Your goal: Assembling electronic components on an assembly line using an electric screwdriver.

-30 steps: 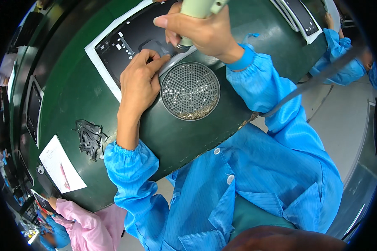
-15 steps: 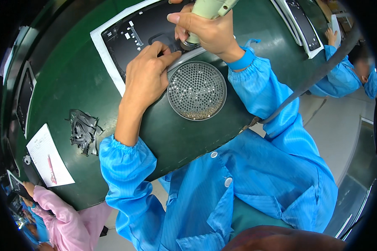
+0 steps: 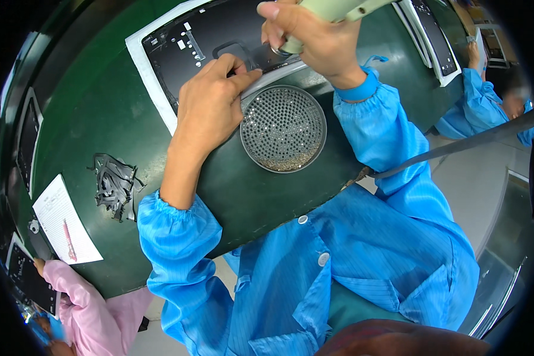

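you're on a factory assembly line: a long green conveyor belt point(image 3: 101, 113), black panels on white trays point(image 3: 154, 89), and co-workers in cleanroom smocks point(image 3: 480, 113) beside you.

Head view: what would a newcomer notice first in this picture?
First, the two hands at the top centre: the right hand grips a pale green power tool, and the left hand presses on a black panel. Just below them, a round perforated screw tray lies on the green table.

Perforated metal dish point(image 3: 283, 128), matt green tabletop point(image 3: 89, 118)
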{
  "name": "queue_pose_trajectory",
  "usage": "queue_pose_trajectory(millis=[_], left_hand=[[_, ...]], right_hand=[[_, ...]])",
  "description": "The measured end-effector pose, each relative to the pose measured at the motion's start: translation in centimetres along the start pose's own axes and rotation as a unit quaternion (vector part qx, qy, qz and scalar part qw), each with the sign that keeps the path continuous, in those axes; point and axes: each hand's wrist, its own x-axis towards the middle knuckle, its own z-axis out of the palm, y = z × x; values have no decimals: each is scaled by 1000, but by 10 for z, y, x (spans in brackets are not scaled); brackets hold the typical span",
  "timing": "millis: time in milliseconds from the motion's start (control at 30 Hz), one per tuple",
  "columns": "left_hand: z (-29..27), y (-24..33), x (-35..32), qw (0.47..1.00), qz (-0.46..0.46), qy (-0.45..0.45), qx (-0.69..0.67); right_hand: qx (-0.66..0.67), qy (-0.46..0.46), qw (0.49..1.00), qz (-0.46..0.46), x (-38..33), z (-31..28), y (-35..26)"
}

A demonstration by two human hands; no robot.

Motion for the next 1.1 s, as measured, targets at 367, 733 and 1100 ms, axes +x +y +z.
queue_pose_trajectory(millis=[367, 733, 1100], left_hand=[[6, 4, 0, 1000, -8, -6, 0], [4, -2, 2, 1000, -14, -12, 1], [16, 0, -1, 1000, -17, 16, 6]], right_hand=[[26, -40, 998, 28, -5, -7, 10], [17, -58, 998, 18, -1, -7, 20], [-17, -84, 996, -16, -7, -13, 29]])
